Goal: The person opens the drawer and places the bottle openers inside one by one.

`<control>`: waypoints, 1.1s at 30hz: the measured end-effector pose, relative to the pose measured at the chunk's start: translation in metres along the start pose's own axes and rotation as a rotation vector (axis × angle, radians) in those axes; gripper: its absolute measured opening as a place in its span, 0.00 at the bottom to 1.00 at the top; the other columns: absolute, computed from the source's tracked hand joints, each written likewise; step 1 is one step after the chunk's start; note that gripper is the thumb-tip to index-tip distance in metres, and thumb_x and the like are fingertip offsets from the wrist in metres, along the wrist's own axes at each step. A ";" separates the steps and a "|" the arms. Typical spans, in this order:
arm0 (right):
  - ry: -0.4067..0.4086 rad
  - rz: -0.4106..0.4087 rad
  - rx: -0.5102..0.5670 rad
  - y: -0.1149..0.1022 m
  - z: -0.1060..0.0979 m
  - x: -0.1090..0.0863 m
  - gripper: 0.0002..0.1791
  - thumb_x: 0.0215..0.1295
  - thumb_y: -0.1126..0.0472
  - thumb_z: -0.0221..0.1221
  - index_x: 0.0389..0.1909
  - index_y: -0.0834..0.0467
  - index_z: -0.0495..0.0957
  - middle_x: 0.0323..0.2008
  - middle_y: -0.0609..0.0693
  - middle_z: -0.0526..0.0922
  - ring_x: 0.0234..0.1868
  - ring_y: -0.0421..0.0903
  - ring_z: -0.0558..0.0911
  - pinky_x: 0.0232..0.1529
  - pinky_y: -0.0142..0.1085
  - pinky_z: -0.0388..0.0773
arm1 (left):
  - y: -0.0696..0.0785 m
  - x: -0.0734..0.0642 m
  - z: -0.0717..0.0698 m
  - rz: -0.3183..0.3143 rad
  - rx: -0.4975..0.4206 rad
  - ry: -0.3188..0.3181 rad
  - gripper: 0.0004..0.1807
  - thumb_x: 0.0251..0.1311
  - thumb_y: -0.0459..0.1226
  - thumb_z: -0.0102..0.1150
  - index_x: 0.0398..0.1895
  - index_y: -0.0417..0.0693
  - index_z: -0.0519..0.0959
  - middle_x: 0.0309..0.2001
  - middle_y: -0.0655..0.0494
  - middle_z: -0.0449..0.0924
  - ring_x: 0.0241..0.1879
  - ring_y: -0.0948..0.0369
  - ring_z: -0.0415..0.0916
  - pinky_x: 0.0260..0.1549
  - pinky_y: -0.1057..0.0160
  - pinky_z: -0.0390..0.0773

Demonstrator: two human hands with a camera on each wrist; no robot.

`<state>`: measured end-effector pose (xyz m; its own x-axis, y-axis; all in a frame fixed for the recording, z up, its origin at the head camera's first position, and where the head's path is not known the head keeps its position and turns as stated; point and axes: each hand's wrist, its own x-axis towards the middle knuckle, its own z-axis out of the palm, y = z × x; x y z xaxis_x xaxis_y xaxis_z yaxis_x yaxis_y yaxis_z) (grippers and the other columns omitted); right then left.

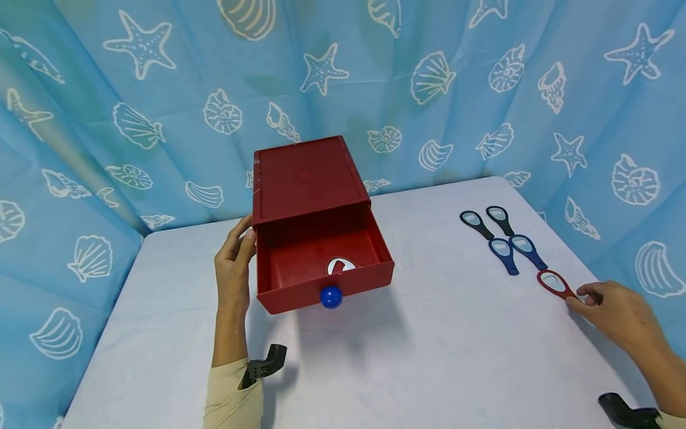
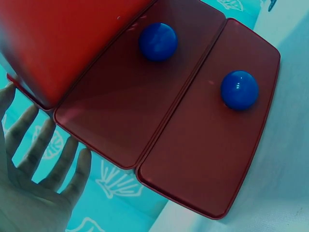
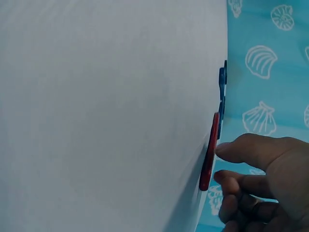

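My left hand (image 1: 236,250) rests its fingertips along the left side of a red drawer box (image 1: 305,179); in the left wrist view the fingers (image 2: 31,157) look spread and fairly straight. The drawer (image 1: 292,259) stands pulled out, a blue knob (image 1: 331,297) on its front. Inside lies a rounded white-and-red thing (image 1: 339,265), partly hidden by the drawer front. At the far right my right hand (image 1: 624,310) pinches the handle end of a red magnifying glass (image 1: 553,283) between thumb and index finger, beside the table's right edge. The right wrist view shows this magnifying glass (image 3: 209,154) edge-on.
Two blue magnifying glasses (image 1: 502,250) and two black ones (image 1: 473,220) lie beyond the red one on the white table (image 1: 455,345). The left wrist view shows two drawer fronts (image 2: 193,159) with blue knobs. A blue shell-patterned curtain (image 1: 321,107) hangs behind.
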<state>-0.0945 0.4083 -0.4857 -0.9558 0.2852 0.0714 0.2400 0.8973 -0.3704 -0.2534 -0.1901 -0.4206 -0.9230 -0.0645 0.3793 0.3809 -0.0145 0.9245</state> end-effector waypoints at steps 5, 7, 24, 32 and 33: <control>-0.047 0.061 -0.003 0.005 0.000 0.002 0.16 0.55 0.60 0.70 0.30 0.72 0.80 0.21 0.50 0.73 0.27 0.52 0.71 0.22 0.37 0.64 | 0.001 0.000 -0.001 -0.007 0.013 0.001 0.23 0.71 0.45 0.56 0.68 0.57 0.75 0.64 0.54 0.75 0.60 0.52 0.73 0.58 0.59 0.75; -0.062 0.082 -0.008 0.005 0.000 0.002 0.17 0.56 0.60 0.70 0.30 0.72 0.80 0.21 0.51 0.74 0.27 0.53 0.71 0.22 0.38 0.64 | 0.001 0.000 -0.001 -0.006 0.016 0.000 0.23 0.71 0.45 0.55 0.68 0.57 0.75 0.64 0.54 0.75 0.60 0.52 0.73 0.58 0.59 0.75; 0.050 0.068 -0.012 -0.017 -0.006 -0.012 0.18 0.50 0.58 0.74 0.30 0.70 0.81 0.20 0.50 0.74 0.26 0.52 0.71 0.18 0.37 0.66 | 0.000 0.001 0.001 0.001 0.029 -0.008 0.24 0.71 0.45 0.56 0.69 0.56 0.74 0.64 0.55 0.75 0.60 0.53 0.73 0.56 0.61 0.77; 0.092 -0.004 0.054 -0.050 -0.013 -0.013 0.19 0.51 0.58 0.73 0.34 0.71 0.81 0.22 0.50 0.75 0.28 0.52 0.71 0.17 0.35 0.65 | 0.001 -0.001 0.000 -0.002 0.030 -0.006 0.25 0.70 0.46 0.57 0.69 0.56 0.73 0.64 0.55 0.75 0.60 0.52 0.73 0.56 0.61 0.77; 0.099 -0.015 0.059 -0.054 -0.014 -0.013 0.19 0.51 0.58 0.73 0.34 0.70 0.82 0.22 0.50 0.75 0.28 0.52 0.71 0.16 0.35 0.65 | 0.001 -0.001 0.001 -0.002 0.035 -0.005 0.25 0.70 0.46 0.57 0.69 0.56 0.73 0.64 0.55 0.75 0.60 0.53 0.73 0.56 0.61 0.77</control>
<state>-0.0929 0.3611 -0.4537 -0.9373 0.3059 0.1672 0.2123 0.8811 -0.4225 -0.2519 -0.1894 -0.4198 -0.9240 -0.0599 0.3776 0.3771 0.0205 0.9260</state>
